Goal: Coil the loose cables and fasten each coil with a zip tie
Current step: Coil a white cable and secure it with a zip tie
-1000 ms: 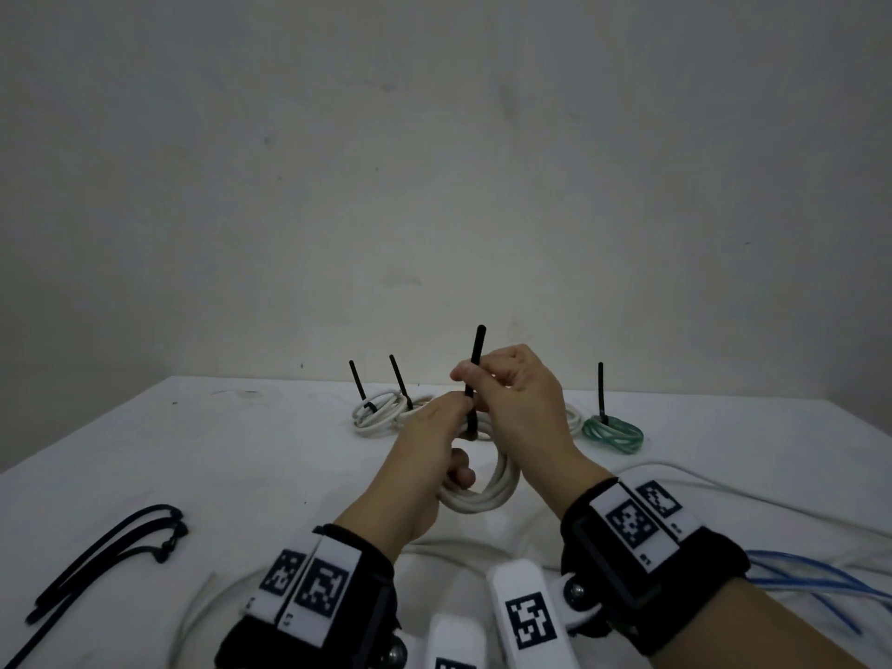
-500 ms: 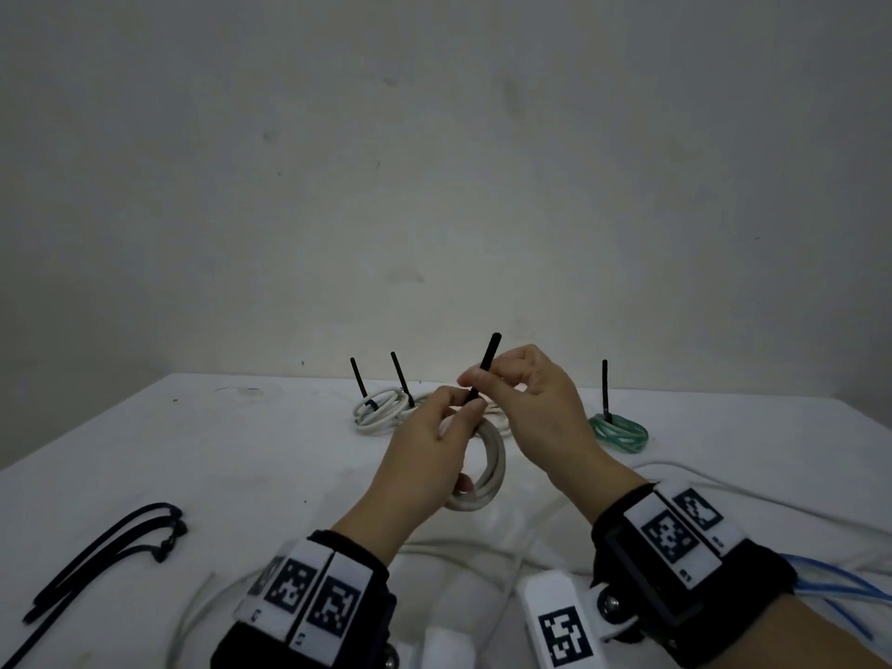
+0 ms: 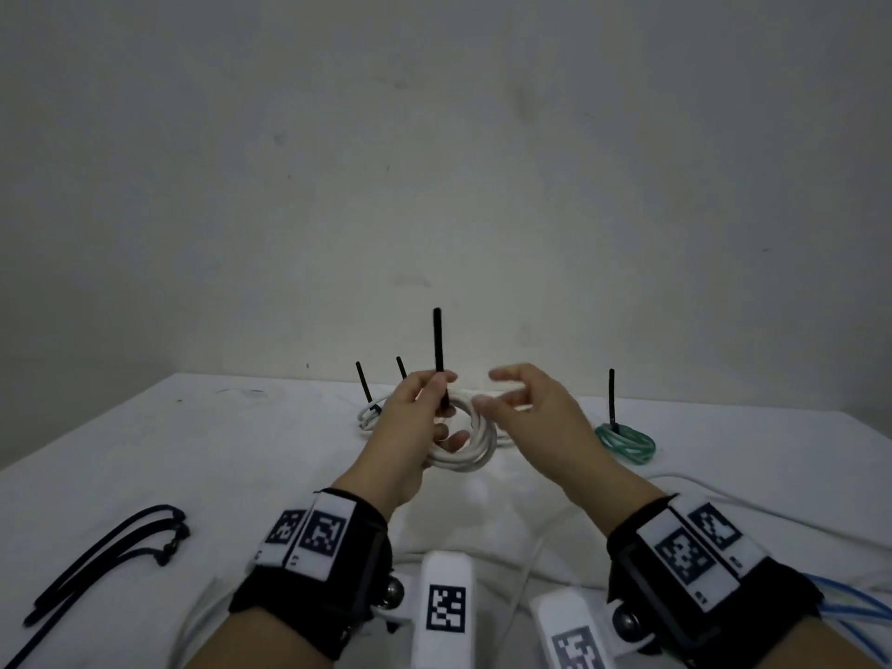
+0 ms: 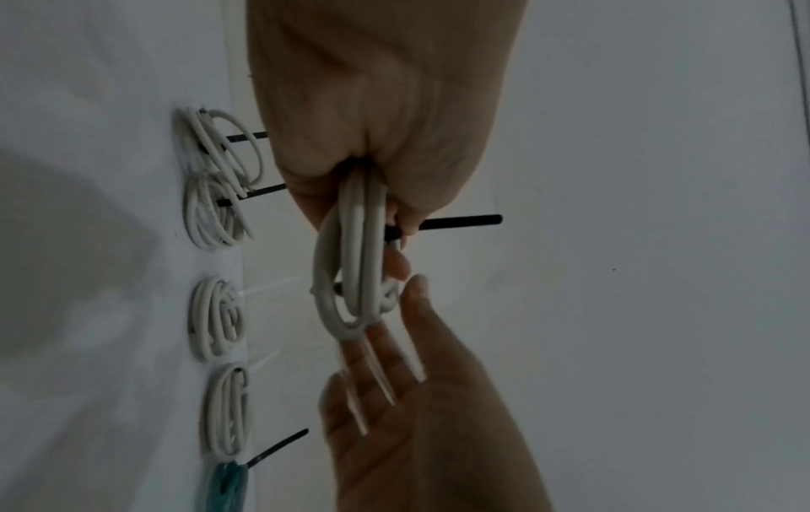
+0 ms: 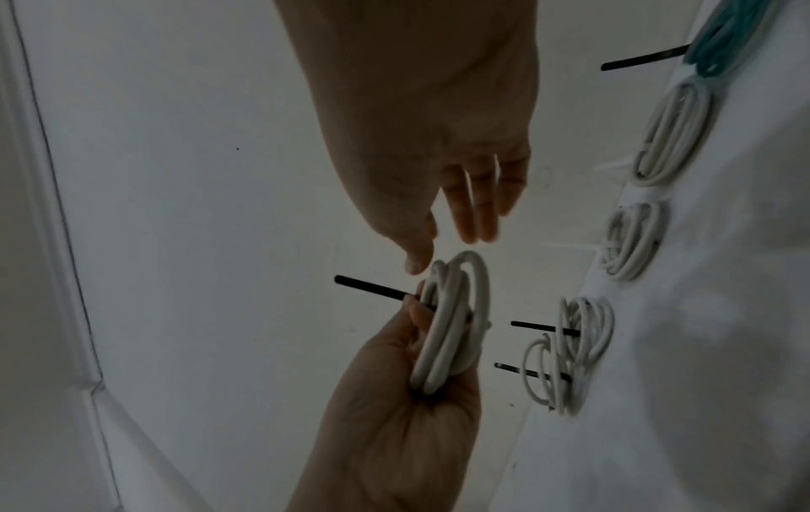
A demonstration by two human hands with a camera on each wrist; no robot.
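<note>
Your left hand [image 3: 410, 427] grips one white cable coil [image 3: 470, 444], fingers curled round its strands; a single black zip tie [image 3: 438, 359] stands upright from it, its tail rising above your fingertips. Your right hand [image 3: 531, 412] is off the coil, fingers spread and relaxed, holding nothing, just beside it.

Beyond your fingers, finished coils lie on the table [image 3: 193, 451]. The left wrist view counts five: four white coils [image 4: 219, 152] and one green coil [image 4: 228, 485]. The head view hides some of them behind your hands, but alone shows a bunch of black zip ties [image 3: 106, 552] well left of your left hand and loose blue cable [image 3: 854, 605] by your right wrist.
</note>
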